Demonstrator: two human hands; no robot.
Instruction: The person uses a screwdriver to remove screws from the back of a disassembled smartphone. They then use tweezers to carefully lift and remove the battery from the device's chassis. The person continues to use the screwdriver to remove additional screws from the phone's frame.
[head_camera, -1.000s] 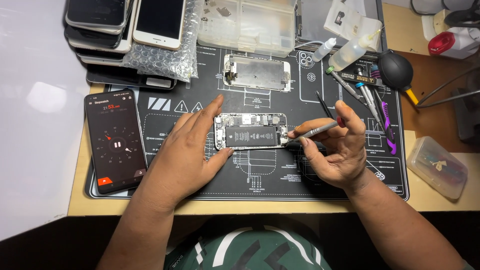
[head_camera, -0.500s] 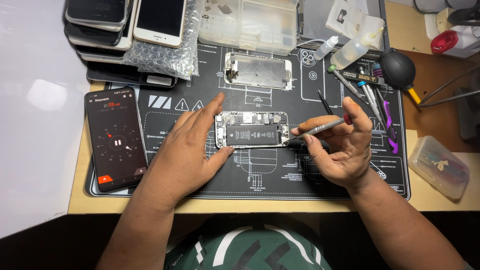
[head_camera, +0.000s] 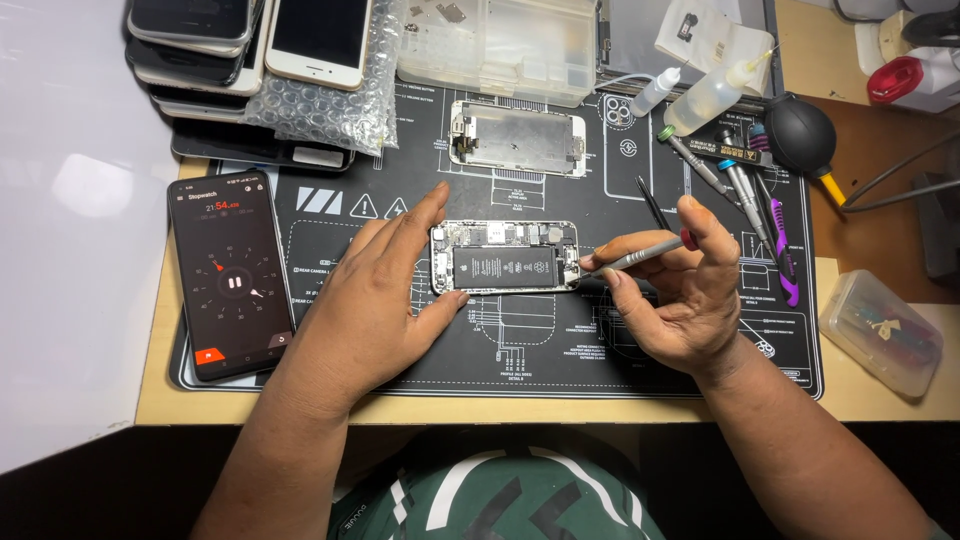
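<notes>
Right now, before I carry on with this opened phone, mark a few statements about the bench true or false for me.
1. The right hand holds a slim grey tool with its tip at the right end of the opened phone. True.
2. The left hand rests apart from the opened phone. False: its thumb and fingers touch the phone's left end.
3. A dark phone showing a stopwatch dial lies left of the left hand. True.
4. The detached screen assembly lies below the opened phone, nearer the person. False: it lies above it, farther away.
5. The black dust blower sits at the mat's left edge. False: it sits at the upper right.
</notes>
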